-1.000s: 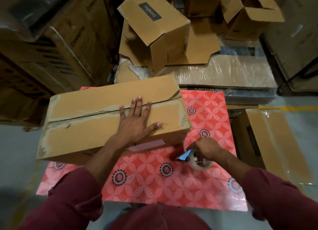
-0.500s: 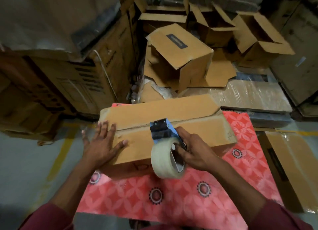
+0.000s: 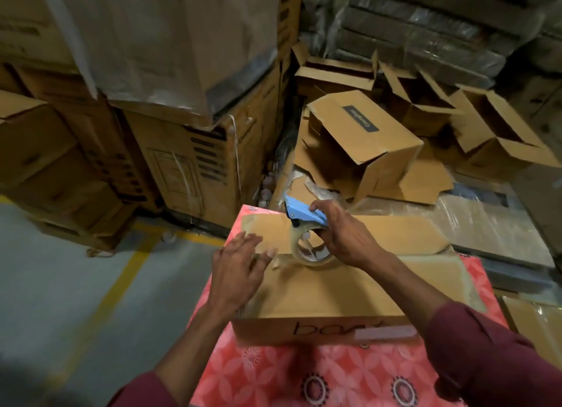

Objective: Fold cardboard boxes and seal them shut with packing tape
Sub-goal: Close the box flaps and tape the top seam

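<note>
A closed brown cardboard box point(image 3: 349, 288) lies on a red patterned sheet point(image 3: 273, 373). Its two top flaps meet along a seam across the lid. My right hand point(image 3: 343, 239) grips a blue tape dispenser point(image 3: 304, 216) with a roll of clear packing tape point(image 3: 310, 251), set down on the seam near the box's left end. My left hand point(image 3: 237, 269) lies flat with straight fingers on the box's left end, fingertips just left of the roll.
Tall stacked cartons point(image 3: 182, 151) stand at the left and behind. Several open empty boxes point(image 3: 365, 142) and flat cardboard pile up at the back right. Plastic-wrapped flat packs point(image 3: 492, 224) lie to the right. Grey floor with a yellow line point(image 3: 100, 303) runs on the left.
My right hand has carried the tape dispenser from the box's front edge up onto the seam at the left end. My left hand has stayed near the left end; the view shifted left.
</note>
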A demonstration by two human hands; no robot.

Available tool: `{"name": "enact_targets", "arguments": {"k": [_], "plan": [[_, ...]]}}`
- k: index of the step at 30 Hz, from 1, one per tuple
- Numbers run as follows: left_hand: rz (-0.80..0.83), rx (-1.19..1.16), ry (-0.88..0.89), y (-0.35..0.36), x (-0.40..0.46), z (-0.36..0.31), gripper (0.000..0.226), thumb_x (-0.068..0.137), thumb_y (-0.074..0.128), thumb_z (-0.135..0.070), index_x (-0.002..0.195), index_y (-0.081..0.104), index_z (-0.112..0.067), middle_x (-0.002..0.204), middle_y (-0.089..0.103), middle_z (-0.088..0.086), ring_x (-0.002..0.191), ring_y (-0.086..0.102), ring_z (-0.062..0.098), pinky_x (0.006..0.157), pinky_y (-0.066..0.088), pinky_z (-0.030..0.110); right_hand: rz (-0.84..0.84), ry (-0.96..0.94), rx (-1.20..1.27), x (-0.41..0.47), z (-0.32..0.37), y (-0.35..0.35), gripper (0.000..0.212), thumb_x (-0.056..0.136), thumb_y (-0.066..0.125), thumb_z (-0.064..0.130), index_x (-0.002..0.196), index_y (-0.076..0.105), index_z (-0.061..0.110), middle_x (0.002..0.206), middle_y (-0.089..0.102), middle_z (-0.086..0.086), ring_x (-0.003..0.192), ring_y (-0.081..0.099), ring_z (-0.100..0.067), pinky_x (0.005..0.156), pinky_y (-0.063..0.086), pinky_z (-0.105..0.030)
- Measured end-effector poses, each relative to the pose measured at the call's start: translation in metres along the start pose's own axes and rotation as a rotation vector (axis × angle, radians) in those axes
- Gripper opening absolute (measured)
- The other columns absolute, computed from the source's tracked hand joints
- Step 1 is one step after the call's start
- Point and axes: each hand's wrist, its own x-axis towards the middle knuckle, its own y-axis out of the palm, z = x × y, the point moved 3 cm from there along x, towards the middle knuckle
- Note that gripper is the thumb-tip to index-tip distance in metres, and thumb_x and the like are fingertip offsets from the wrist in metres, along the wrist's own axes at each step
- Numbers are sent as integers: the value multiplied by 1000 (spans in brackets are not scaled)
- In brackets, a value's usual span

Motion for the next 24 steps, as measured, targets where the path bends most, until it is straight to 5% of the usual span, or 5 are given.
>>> {"name": "enact_targets", "arguments": {"k": [3, 6, 8, 17, 24], "plan": [[-229, -466, -207, -11, 9, -23, 62, 98, 44, -70, 110, 77, -19, 105, 76, -6, 96, 64, 13, 85, 50, 40, 8, -25, -40, 1, 1, 5, 52, 97, 65, 24, 133, 29, 38, 126, 50, -3, 68, 51, -25, 54, 48, -44], [66, -1103, -845, 0, 19, -47, 86, 92, 37, -85, 111, 75, -10, 86, 76, 2, 60, 56, 15, 50, 40, 29, 3, -75, -74, -1, 4, 10, 55, 96, 67, 22, 134, 30, 35, 125, 48, -5, 72, 56, -27, 51, 49, -46], [233, -1235, -1045, 11, 21, -52, 82, 94, 40, -81, 111, 72, -8, 84, 70, 4, 52, 50, 15, 45, 29, 25, 9, -88, -90, -3, 4, 14, 55, 95, 67, 21, 135, 30, 33, 123, 47, -5, 74, 56, -26, 51, 50, -47], [202, -1297, -1128, 25, 28, -49, 19, 102, 62, -28, 103, 74, -12, 78, 64, 0, 52, 45, 14, 45, 26, 23, 74, -128, -153, 1, 2, 22, 61, 90, 66, 17, 140, 33, 29, 124, 48, -6, 72, 51, -21, 50, 40, -33], [51, -904, -914, 5, 38, -23, 24, 109, 48, -15, 98, 69, -13, 91, 76, 7, 58, 74, 22, 36, 32, 19, 220, -108, -17, 17, 11, 9, 73, 89, 73, 44, 148, 31, 44, 142, 54, 3, 112, 59, -22, 78, 47, -32]]}}
